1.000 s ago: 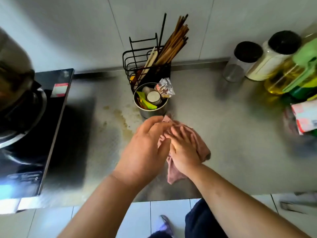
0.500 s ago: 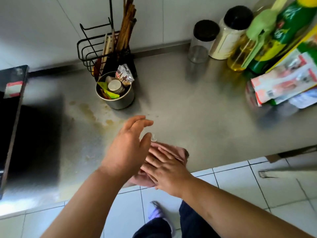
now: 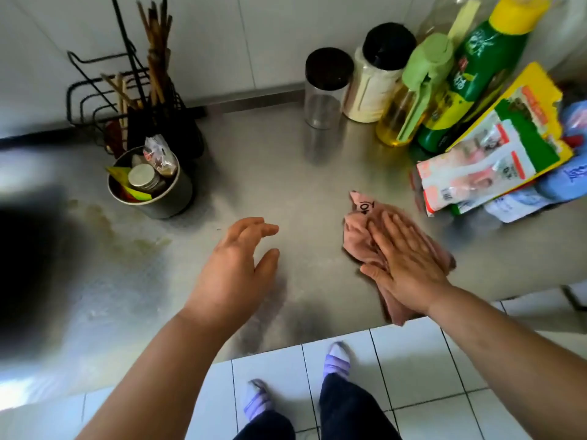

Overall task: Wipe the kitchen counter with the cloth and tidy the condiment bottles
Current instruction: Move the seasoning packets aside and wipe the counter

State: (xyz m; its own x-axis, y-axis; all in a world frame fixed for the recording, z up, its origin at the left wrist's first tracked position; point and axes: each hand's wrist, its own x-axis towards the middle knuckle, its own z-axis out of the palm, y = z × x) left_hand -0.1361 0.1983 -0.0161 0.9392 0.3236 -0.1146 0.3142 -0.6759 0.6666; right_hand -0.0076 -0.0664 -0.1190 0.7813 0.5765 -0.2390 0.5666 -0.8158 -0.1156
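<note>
Right hand (image 3: 409, 265) flat, fingers spread, pressing crumpled pink cloth (image 3: 362, 236) on steel tabletop (image 3: 270, 173) nr front edge. Left hand (image 3: 236, 268) open, hovering. Yellowish stains (image 3: 104, 223) left unwiped; condiment bottles (image 3: 470, 81) not tidied.

- The left hand (image 3: 235, 268) is held at centre frame, fingers loosely curled and spread, nothing grasped.
- The right hand (image 3: 403, 258) is laid flat, palm down, fingers extended, at right of centre.
</note>
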